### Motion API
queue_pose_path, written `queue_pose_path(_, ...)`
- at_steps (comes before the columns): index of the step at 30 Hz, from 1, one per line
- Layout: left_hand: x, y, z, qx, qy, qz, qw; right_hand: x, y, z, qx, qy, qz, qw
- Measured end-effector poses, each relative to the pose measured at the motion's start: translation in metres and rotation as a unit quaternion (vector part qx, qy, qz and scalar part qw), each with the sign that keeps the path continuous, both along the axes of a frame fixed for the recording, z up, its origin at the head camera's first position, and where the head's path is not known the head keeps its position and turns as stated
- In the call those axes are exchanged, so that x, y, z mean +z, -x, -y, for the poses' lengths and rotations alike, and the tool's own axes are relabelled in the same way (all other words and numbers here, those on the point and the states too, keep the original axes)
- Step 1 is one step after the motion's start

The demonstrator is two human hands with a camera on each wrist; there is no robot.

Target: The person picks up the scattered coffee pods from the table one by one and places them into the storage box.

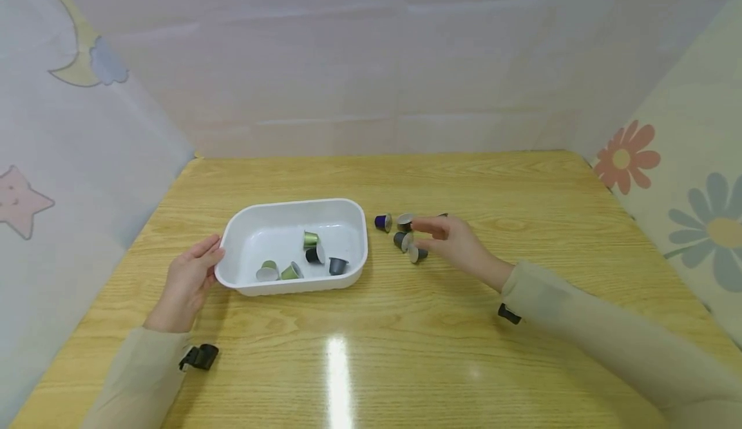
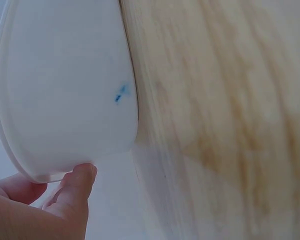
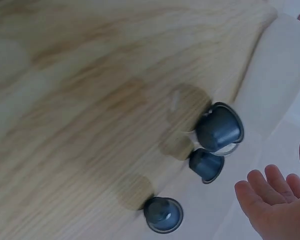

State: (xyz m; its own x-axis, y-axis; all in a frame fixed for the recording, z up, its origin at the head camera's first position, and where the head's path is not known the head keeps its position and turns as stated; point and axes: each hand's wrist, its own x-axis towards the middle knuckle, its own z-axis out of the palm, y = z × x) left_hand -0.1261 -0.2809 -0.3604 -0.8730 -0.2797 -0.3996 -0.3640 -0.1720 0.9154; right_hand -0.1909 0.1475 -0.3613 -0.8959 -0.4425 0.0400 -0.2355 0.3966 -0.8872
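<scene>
My left hand [image 1: 184, 281] grips the left end of a white plastic tray [image 1: 281, 236], thumb at the rim. In the left wrist view the tray's outer wall [image 2: 70, 110] bears a small blue mark. Inside the tray lie several coffee capsules: green ones [image 1: 311, 239], a black one [image 1: 313, 255] and a grey one [image 1: 337, 266]. My right hand [image 1: 455, 241] hovers with parted fingers by several loose capsules right of the tray. Among these are a purple capsule [image 1: 381, 222] and a grey capsule [image 1: 401, 241]. The right wrist view shows dark capsules [image 3: 220, 129] apart from the fingers.
The wood-grain table [image 1: 440, 352] extends around the tray and capsules. Pale cloth walls [image 1: 371, 81] enclose its back and sides. A black strap piece [image 1: 199, 356] hangs at the left cuff, and another [image 1: 509, 314] at the right.
</scene>
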Motion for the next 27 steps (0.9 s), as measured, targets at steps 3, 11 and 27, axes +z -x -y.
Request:
queue_pose_path(3,0.000,0.000,0.000,-0.003,0.002,-0.003,1.0000,-0.005,0.002,-0.004,0.008,-0.010,-0.008,0.9999)
queue_pose_path(11,0.000,0.000,0.000,-0.006,0.003,-0.009,0.9999,-0.018,0.005,-0.011,0.026,-0.021,0.000,0.9995)
queue_pose_path(27,-0.003,0.000,0.000,-0.008,0.030,0.003,0.9995,-0.029,0.014,-0.015,0.048,-0.071,0.009,0.9963)
